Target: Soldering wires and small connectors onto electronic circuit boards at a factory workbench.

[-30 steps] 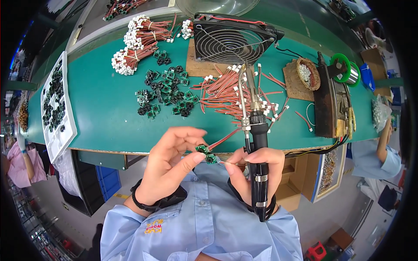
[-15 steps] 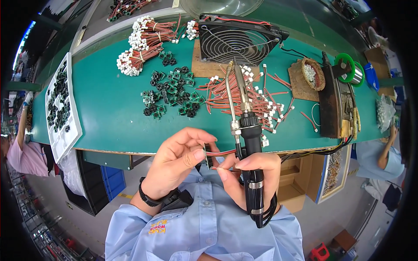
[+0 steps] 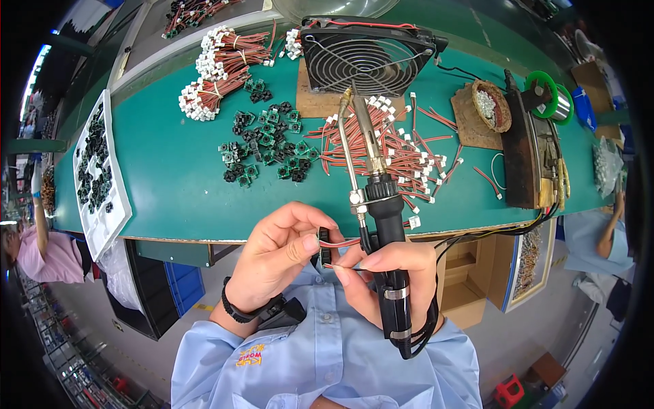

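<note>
Head view shows our left hand (image 3: 283,255) pinching a small dark component (image 3: 325,247) with red wire leads (image 3: 340,243), held just off the near edge of the green table (image 3: 170,184). Our right hand (image 3: 392,279) is closed around the black soldering iron (image 3: 381,225), tip raised toward the fan (image 3: 368,58).

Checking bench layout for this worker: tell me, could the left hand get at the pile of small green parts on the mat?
Probably yes, once freed. The left hand pinches a red wire now; the green parts lie straight ahead on the mat, nothing between.
</note>
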A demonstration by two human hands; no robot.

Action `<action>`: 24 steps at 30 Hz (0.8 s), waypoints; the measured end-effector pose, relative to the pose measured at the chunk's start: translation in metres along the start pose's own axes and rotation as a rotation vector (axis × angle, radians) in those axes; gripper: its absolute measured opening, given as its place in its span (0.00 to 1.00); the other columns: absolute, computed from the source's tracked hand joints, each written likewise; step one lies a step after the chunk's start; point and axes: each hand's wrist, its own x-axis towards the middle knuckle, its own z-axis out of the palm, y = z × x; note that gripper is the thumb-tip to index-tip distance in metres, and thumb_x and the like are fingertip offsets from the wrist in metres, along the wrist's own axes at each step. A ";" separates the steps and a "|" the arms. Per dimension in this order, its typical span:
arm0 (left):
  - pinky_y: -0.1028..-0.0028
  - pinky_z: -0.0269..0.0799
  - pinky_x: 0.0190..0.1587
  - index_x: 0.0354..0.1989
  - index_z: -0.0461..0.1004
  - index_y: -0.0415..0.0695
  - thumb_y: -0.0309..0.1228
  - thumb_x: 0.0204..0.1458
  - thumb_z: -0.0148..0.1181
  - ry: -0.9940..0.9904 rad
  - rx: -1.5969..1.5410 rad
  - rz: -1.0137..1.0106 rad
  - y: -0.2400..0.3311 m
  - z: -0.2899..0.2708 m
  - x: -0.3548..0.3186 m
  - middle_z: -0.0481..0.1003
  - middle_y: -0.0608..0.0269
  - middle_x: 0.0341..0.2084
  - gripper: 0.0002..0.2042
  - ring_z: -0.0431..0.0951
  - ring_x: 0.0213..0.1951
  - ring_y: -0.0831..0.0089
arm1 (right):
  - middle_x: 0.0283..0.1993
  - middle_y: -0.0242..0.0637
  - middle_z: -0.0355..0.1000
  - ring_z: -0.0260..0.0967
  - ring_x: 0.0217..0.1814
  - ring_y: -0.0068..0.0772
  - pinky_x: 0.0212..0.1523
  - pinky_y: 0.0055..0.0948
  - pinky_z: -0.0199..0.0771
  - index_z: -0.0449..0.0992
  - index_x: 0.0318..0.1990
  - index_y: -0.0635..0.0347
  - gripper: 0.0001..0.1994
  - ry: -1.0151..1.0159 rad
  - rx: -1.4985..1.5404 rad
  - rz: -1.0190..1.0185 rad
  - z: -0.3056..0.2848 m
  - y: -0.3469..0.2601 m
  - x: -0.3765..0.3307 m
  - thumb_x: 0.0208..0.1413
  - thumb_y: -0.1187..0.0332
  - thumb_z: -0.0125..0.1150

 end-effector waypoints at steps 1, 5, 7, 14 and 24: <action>0.71 0.66 0.46 0.42 0.66 0.38 0.25 0.54 0.51 0.000 0.005 0.002 0.000 0.000 0.000 0.71 0.58 0.39 0.09 0.71 0.42 0.72 | 0.30 0.43 0.71 0.71 0.30 0.24 0.21 0.16 0.67 0.58 0.41 0.59 0.21 0.002 0.001 0.001 -0.001 0.000 0.000 0.43 0.84 0.61; 0.71 0.66 0.46 0.42 0.66 0.38 0.25 0.54 0.51 0.000 0.022 0.013 -0.001 0.000 0.000 0.71 0.57 0.39 0.09 0.71 0.42 0.71 | 0.31 0.43 0.71 0.71 0.30 0.24 0.23 0.16 0.68 0.58 0.41 0.59 0.21 -0.017 -0.008 -0.010 -0.002 0.000 0.000 0.42 0.84 0.62; 0.70 0.66 0.46 0.42 0.66 0.38 0.26 0.54 0.51 0.000 0.028 0.017 -0.001 0.000 0.000 0.71 0.57 0.39 0.09 0.71 0.42 0.71 | 0.31 0.43 0.71 0.72 0.30 0.25 0.24 0.17 0.69 0.59 0.41 0.59 0.21 -0.013 -0.020 -0.004 -0.003 0.000 0.000 0.42 0.84 0.62; 0.70 0.67 0.45 0.41 0.66 0.38 0.27 0.54 0.53 0.000 0.086 0.055 0.000 0.001 0.000 0.72 0.55 0.38 0.09 0.72 0.42 0.70 | 0.30 0.41 0.71 0.73 0.31 0.26 0.27 0.19 0.72 0.60 0.40 0.61 0.20 0.008 -0.043 -0.012 -0.002 0.000 0.001 0.41 0.84 0.63; 0.72 0.66 0.45 0.41 0.66 0.39 0.27 0.54 0.53 -0.003 0.123 0.055 0.002 0.002 0.000 0.72 0.55 0.38 0.09 0.72 0.41 0.70 | 0.29 0.39 0.71 0.74 0.32 0.28 0.30 0.22 0.73 0.60 0.39 0.61 0.20 -0.009 -0.050 -0.063 -0.006 0.005 0.002 0.40 0.84 0.64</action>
